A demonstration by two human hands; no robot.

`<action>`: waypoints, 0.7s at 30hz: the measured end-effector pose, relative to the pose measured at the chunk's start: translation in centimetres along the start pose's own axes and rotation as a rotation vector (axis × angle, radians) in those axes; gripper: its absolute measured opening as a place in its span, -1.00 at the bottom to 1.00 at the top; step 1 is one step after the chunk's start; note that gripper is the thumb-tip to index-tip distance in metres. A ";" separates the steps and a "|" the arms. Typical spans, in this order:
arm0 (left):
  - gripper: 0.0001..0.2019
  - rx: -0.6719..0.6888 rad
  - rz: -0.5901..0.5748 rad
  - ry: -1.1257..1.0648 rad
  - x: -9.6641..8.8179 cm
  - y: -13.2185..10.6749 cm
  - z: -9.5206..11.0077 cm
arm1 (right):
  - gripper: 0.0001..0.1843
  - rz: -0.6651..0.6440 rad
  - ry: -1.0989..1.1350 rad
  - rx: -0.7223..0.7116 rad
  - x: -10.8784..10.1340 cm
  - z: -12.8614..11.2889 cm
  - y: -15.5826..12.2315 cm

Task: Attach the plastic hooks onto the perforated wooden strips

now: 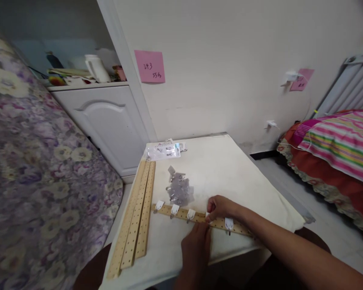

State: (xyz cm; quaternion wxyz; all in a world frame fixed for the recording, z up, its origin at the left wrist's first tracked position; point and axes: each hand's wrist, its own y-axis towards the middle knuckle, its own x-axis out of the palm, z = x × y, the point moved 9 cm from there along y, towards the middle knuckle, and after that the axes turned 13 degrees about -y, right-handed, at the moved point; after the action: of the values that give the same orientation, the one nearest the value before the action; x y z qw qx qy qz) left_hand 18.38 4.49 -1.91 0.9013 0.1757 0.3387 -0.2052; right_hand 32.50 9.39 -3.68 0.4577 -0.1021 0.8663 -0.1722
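A wooden pegboard strip lies across the near part of a white-covered table, with several white hooks fixed along it. My right hand is pinched closed over the strip between two hooks; what it holds is hidden. My left hand rests on the near side of the strip with its fingers curled at the same spot. A pile of loose clear-backed hooks lies just beyond the strip.
Three more pegboard strips lie side by side along the table's left edge. A hook packet sits at the far edge. A floral mattress stands left, a white cabinet behind, a striped bed right.
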 end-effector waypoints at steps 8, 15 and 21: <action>-0.80 -0.003 0.010 -0.036 -0.8 -0.7 0.5 | -0.66 -0.006 0.036 -0.076 0.0 -0.6 -0.8; -0.80 0.037 0.018 -0.044 -1.2 -1.3 0.3 | -0.70 0.026 -0.058 -0.133 -2.1 -1.6 -3.3; -0.82 0.044 0.052 -0.057 -2.4 -2.9 -1.4 | -0.58 0.142 -0.335 -0.046 -2.6 -2.5 -6.0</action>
State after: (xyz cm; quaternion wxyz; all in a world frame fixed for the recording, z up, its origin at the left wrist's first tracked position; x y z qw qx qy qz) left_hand 14.55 3.31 -1.78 0.9114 0.1982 0.3039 -0.1942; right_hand 32.03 5.25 1.94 0.6042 -0.0784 0.7866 -0.1001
